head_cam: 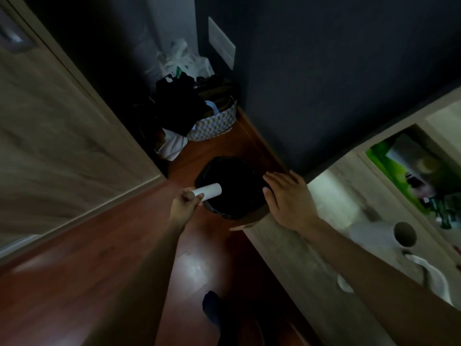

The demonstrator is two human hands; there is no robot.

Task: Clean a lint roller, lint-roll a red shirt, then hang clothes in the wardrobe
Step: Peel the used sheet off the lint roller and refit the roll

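My left hand (184, 205) grips the handle end of a white lint roller (209, 192), whose roll pokes out over the mouth of a black-lined waste bin (232, 188) on the floor. My right hand (287, 198) hovers flat over the bin's right rim, fingers spread, holding nothing. No red shirt is in view.
A pale wooden desk (299, 250) runs along the right, with a paper roll (404, 233) on it. A patterned basket (214, 123) heaped with dark clothes stands in the corner, white plastic bags (182, 61) behind it. A wooden door panel (57, 136) fills the left. My socked foot (212, 310) rests on the floor.
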